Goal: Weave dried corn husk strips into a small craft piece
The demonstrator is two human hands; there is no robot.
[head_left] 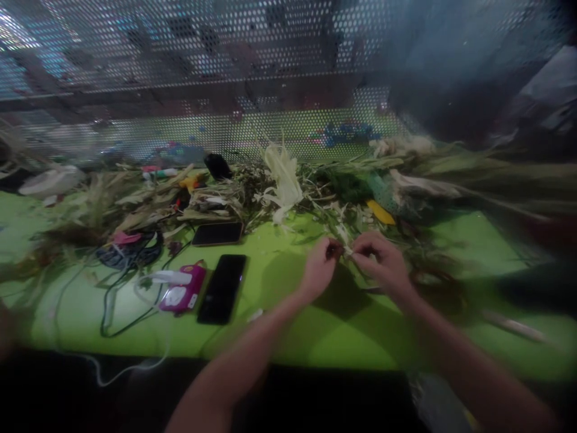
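Note:
My left hand point(321, 261) and my right hand point(381, 261) are close together above the green table point(288, 337). Fingertips of both hands pinch a small pale piece of dried husk point(347, 251) between them; its exact shape is blurred. Past the hands lie scattered dry leaf scraps. A pale, upright bunch of corn husk point(282, 180) stands to the left beyond my left hand. A yellow object point(381, 212) lies just beyond my right hand.
A black phone point(222, 288), another phone point(217, 233) and a magenta power adapter point(183, 288) with cables lie to the left. Heaps of dried husks point(130, 195) line the back, before a perforated metal screen point(270, 84). A blurred pale stick point(514, 325) lies at right.

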